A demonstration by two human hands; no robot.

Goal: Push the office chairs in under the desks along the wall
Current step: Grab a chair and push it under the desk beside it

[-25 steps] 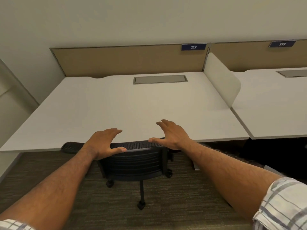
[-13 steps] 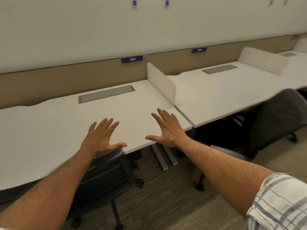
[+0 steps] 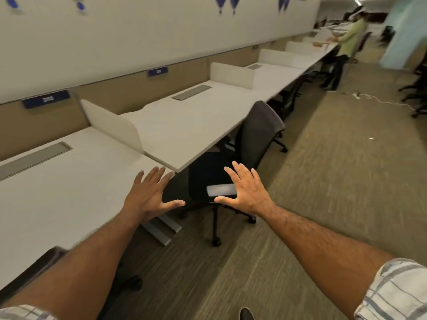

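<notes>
At far left a dark chair (image 3: 47, 260) sits tucked under the near desk (image 3: 57, 192), mostly hidden by the left forearm (image 3: 92, 262). The left hand (image 3: 150, 197) is spread and empty above that desk's corner. The right hand (image 3: 246, 195), also splayed, holding nothing, overlaps the next office chair (image 3: 258, 135): seat partly under the second desk (image 3: 184, 128), backrest clear of its edge. A distant person (image 3: 349, 38) is blurred.

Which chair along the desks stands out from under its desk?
The grey-backed chair at the second desk, angled with its backrest clear of the desk edge; the farther chair sits tucked in.
</notes>
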